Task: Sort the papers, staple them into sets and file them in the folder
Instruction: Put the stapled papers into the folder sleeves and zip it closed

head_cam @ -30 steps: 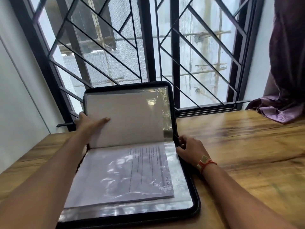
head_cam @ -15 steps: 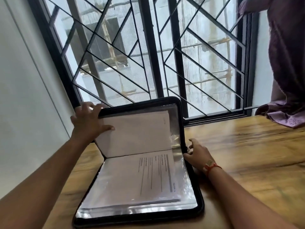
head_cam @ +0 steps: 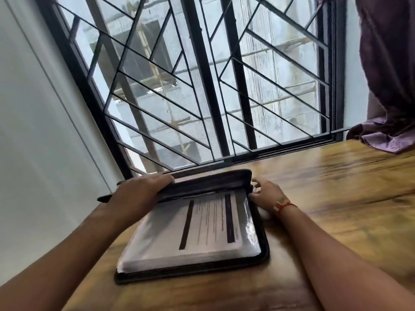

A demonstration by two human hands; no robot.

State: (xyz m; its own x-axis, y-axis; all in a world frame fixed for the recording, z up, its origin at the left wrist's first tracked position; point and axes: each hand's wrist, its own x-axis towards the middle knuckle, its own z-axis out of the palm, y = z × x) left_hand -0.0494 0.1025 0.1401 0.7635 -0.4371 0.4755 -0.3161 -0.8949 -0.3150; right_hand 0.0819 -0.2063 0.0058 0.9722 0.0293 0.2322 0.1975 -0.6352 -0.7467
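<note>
The fingers (head_cam: pixel 158 179) of the left hand (head_cam: pixel 137 194) are laid straight and together on the cover (head_cam: pixel 208 179) of the folder (head_cam: pixel 190 272), which is tilted low over the lower half, apparently so that it can be pressed shut. The fingers of the right hand (head_cam: pixel 266 195) are curled at the folder's far right corner, probably to steady it; whether anything is pinched cannot be told. The papers (head_cam: pixel 202 230) are seen sleeved inside the folder, so closing is judged the step in hand. The folder is carried by the wooden surface (head_cam: pixel 325 198); beyond it a barred window (head_cam: pixel 202 86) is seen, and a purple curtain (head_cam: pixel 386 86) to its far right.
</note>
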